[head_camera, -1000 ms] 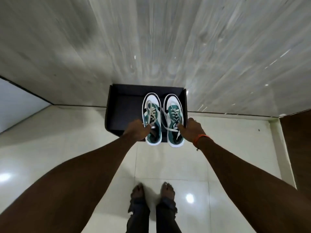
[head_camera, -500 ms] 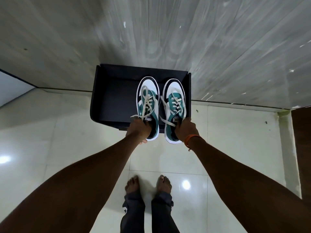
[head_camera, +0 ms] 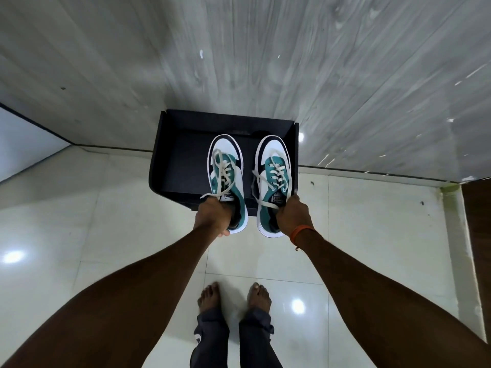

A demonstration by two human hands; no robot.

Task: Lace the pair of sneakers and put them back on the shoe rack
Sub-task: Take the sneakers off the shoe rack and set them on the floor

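Observation:
Two teal, white and black sneakers with cream laces are held side by side over a black shoe rack point(head_camera: 175, 166) that stands against the wall. My left hand point(head_camera: 212, 216) grips the heel of the left sneaker point(head_camera: 225, 176). My right hand point(head_camera: 292, 216) grips the heel of the right sneaker point(head_camera: 273, 179). Both toes point at the wall, above the rack's right half. Loose lace ends trail off each shoe. Whether the soles touch the shelf I cannot tell.
A grey wood-grain wall point(head_camera: 265, 62) rises behind the rack. Glossy white floor tiles point(head_camera: 79, 221) spread below. My bare feet point(head_camera: 233, 298) stand a step back from the rack. A dark brown panel point(head_camera: 478, 235) lines the right edge.
The sneakers in both hands have risen and drawn slightly apart above the rack, and the view has shifted closer to it.

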